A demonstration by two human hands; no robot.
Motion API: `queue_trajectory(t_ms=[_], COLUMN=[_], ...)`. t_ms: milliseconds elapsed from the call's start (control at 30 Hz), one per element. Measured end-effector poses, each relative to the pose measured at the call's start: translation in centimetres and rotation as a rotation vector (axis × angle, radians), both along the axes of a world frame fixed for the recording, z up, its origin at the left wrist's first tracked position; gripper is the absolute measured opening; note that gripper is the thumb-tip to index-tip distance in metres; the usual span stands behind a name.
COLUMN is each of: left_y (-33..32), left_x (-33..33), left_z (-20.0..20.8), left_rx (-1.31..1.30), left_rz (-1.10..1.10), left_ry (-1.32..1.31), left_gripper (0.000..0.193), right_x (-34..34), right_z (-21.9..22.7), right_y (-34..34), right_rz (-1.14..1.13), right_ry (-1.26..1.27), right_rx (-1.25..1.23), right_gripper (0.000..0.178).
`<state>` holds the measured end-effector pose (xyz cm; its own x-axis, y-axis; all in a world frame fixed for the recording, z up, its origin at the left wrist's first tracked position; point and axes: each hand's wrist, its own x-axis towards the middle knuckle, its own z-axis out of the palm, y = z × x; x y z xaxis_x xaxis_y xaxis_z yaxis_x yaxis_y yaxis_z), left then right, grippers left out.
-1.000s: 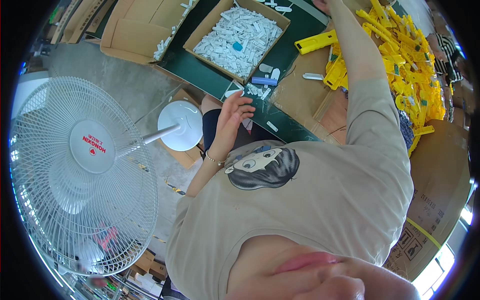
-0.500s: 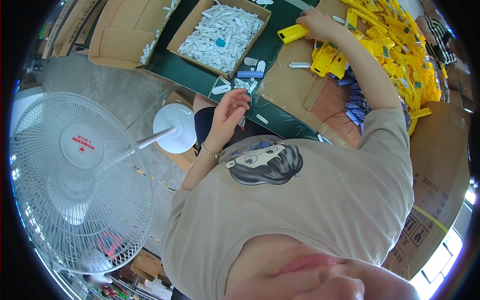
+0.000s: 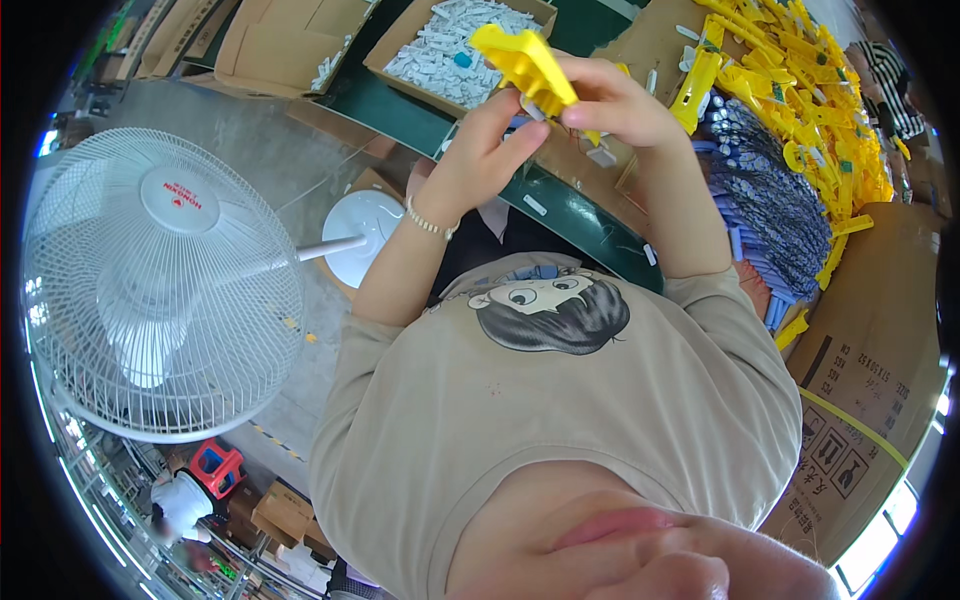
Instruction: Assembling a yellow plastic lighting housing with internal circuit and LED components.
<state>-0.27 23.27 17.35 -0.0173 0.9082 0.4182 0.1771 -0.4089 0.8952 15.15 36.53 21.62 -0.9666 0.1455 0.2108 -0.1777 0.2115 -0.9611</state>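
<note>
A yellow plastic housing (image 3: 522, 62) is up in front of me, tilted, its ribbed inner side partly visible. My right hand (image 3: 622, 103) grips it from the right, fingers behind and thumb at its lower end. My left hand (image 3: 478, 158), with a beaded bracelet at the wrist, meets it from the left. Its thumb and fingers close on a small white plastic piece (image 3: 531, 108) against the housing's underside. Behind the hands stands a cardboard box (image 3: 385, 58) full of small white plastic pieces (image 3: 440, 50). The fingers hide part of the contact.
Yellow housings (image 3: 820, 110) lie heaped at the right, beside a pile of blue-violet cylinders (image 3: 770, 220) with dark wires. The green table (image 3: 580, 220) carries stray white pieces. A white fan (image 3: 165, 280) stands at the left; a large carton (image 3: 860, 370) is at the right.
My right hand has brought the yellow housing from the table toward my body. My left hand has risen to meet it and closed on a white piece. The view has shifted.
</note>
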Motion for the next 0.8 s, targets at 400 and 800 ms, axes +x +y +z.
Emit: queue_trajectory(t_ms=[400,800], left_y=[3.9,4.0], left_x=[0.6,-2.7], left_z=[0.8,6.9], left_rx=[0.248,0.688], left_rz=[0.016,0.443], left_ry=[-0.733,-0.38], left_gripper=[0.029,0.04], right_x=[0.7,1.9], right_z=[-6.6,-9.6], right_y=[-0.8,2.6], right_rz=[-0.302,-1.142], right_ry=[-0.291,-0.303], right_rx=[0.423,0.864], right_gripper=[0.083,0.037])
